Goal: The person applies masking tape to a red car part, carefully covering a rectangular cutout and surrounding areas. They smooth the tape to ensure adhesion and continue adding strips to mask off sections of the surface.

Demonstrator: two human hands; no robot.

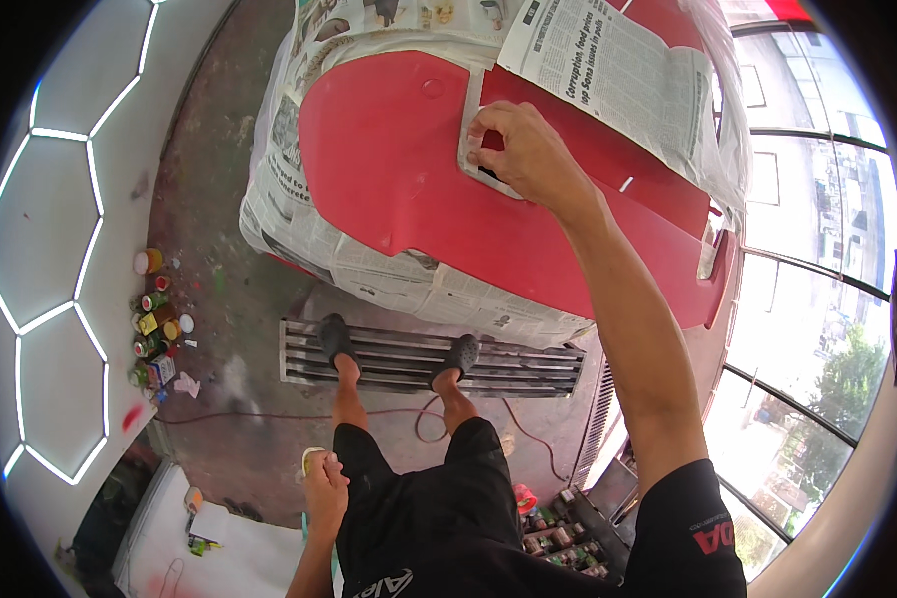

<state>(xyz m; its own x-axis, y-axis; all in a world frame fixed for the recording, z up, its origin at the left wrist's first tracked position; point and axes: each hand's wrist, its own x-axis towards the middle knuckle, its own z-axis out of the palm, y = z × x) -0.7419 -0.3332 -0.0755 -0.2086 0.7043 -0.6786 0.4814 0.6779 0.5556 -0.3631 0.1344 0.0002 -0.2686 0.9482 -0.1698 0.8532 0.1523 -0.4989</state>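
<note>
A red vehicle body panel (369,159) fills the upper middle, with newspaper tucked around its edges. My right hand (523,149) reaches over it from the right. Its thumb and forefinger curl together at a pale masking tape strip (466,125) that borders a small opening; what lies between the fingertips is too small to make out. A newspaper sheet (608,75) covers the red surface just beyond this hand. Low at my left side, my left hand (326,490) is closed around a pale yellow roll of masking tape (310,460), mostly hidden by the fingers.
A slatted metal platform (429,361) lies under my feet. On the floor to the left stand several paint cans and jars (154,324). A hose (269,415) runs across the floor behind me. More bottles (568,538) sit at lower right, near large windows (807,249).
</note>
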